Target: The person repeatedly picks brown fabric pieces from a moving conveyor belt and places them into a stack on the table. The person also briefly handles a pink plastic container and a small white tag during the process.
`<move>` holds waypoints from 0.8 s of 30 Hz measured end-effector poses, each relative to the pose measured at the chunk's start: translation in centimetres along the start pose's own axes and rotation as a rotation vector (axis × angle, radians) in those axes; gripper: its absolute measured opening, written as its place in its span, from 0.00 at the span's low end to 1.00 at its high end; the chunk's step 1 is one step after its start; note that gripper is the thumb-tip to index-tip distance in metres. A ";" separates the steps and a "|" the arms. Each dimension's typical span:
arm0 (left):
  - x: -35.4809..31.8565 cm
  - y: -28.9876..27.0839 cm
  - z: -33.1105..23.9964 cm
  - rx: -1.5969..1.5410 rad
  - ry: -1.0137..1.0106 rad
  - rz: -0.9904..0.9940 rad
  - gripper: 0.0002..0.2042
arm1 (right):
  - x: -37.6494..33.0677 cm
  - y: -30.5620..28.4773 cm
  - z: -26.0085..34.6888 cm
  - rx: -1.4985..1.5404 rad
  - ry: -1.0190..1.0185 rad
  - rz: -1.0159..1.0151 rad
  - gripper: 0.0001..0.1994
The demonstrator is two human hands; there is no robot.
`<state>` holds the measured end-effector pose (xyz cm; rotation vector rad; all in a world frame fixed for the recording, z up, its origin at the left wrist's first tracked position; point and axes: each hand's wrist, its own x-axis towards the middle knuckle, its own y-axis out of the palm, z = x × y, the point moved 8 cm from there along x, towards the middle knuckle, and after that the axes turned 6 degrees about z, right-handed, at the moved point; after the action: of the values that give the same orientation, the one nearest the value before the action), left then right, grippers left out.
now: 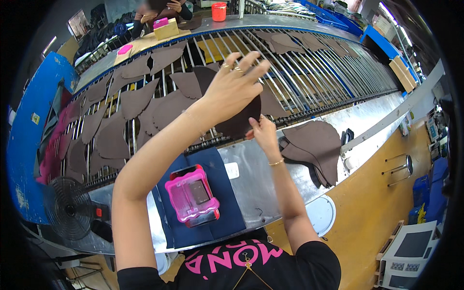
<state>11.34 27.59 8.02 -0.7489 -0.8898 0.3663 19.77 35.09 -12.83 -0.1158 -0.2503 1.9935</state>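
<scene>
My right hand [263, 134] pinches the lower right edge of a dark brown cut panel [238, 121] between thumb and fingers. The panel is flat and has a rounded edge. My left hand [239, 82] is over the same panel, its fingers bent and spread apart. My left thumb is hidden, so I cannot tell whether that hand touches the panel. Both hands are above the near edge of a rack of metal bars [309, 72]. Several brown cut panels [137, 99] lie spread over the bars to the left, and a few more [285, 42] at the far right.
Brown panels [314, 145] are stacked on the metal table [241, 198] right of my hands. A pink tray [191, 200] rests on dark blue cloth [224, 188]. A fan [70, 208] stands at left. Across the rack, another person's hands [174, 6] work near a red bucket [219, 12].
</scene>
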 end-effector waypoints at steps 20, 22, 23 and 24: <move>-25.2 -6.9 4.8 -0.389 -0.970 0.129 0.29 | 7.6 2.7 -4.2 0.752 0.180 -0.035 0.19; -26.7 -7.4 4.3 -0.379 -1.052 0.087 0.29 | 4.2 1.0 -1.1 0.545 0.082 0.027 0.18; -27.5 -7.5 4.1 -0.415 -1.105 0.044 0.29 | 3.0 -0.7 -1.1 0.434 0.060 0.021 0.17; -28.5 -7.6 3.7 -0.454 -1.157 0.001 0.29 | 1.4 -4.0 -1.4 0.208 0.002 -0.115 0.17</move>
<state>-8.57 7.53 -1.06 -0.9450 -2.1100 0.6224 22.99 38.10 -13.20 0.0292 -0.0467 1.8926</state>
